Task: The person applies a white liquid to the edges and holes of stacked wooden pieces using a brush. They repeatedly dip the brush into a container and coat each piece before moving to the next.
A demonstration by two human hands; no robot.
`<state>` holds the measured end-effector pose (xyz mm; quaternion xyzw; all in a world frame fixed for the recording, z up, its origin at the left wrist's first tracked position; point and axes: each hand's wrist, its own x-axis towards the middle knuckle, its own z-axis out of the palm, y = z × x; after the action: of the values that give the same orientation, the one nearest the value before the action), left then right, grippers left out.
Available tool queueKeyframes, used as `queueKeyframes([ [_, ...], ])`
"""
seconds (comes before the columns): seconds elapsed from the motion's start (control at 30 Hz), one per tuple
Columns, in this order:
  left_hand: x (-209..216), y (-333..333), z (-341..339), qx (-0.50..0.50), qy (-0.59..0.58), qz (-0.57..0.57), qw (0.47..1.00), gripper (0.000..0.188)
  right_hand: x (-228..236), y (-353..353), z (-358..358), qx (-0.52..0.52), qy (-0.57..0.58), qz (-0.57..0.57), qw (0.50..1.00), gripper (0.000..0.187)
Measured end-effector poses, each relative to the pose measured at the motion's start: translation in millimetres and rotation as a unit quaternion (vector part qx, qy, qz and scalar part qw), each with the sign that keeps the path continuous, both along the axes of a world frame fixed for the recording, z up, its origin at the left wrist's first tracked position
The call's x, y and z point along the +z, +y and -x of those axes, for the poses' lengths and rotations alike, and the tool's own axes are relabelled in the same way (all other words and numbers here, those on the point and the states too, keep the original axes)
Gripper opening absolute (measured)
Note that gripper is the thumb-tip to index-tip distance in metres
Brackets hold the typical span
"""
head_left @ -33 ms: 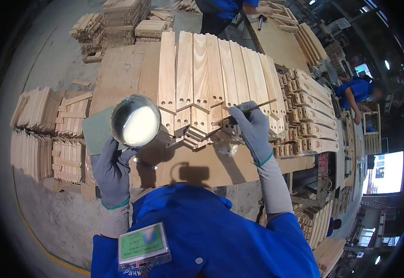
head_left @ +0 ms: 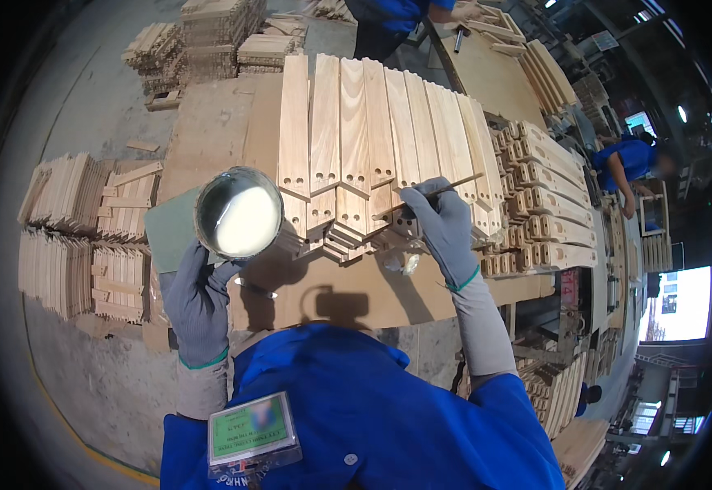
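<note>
My left hand, in a grey glove, is closed round the lower side of a round can with creamy white liquid in it. In my right hand, also gloved, a thin wooden stick is pinched between thumb and fingers. Its lower end lies close to the drilled ends of the stacked wooden slats; whether it touches them I cannot tell. Pairs of round holes mark the slats' near ends, and lower layers stick out beneath in steps.
Rows of slotted wooden pieces are piled to the right of the slats. Brown board covers the bench, with a clear plastic scrap on it. More wood stacks stand at left. Co-workers in blue work at the far side and right.
My right hand and the stick have shifted very slightly to the left. The can and my left hand have stayed in place.
</note>
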<state>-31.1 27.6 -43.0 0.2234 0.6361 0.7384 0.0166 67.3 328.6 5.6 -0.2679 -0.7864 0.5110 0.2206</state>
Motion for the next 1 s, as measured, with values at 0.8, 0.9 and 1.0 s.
queueKeyframes([
  [0.8,0.0,-1.5,0.7,0.025,0.041,0.066,0.997,0.035,0.2,-3.1,7.6,0.068,-0.042,-0.187,0.979,0.028],
  [0.9,1.4,-1.3,-4.0,0.038,0.044,0.081,0.995,0.034,-7.7,1.8,8.5,0.084,-0.027,-0.205,0.975,0.027],
  [1.0,-1.3,-11.8,-9.8,0.027,-0.004,0.093,0.995,0.032,-8.8,1.9,7.5,0.096,-0.021,-0.203,0.974,0.025],
])
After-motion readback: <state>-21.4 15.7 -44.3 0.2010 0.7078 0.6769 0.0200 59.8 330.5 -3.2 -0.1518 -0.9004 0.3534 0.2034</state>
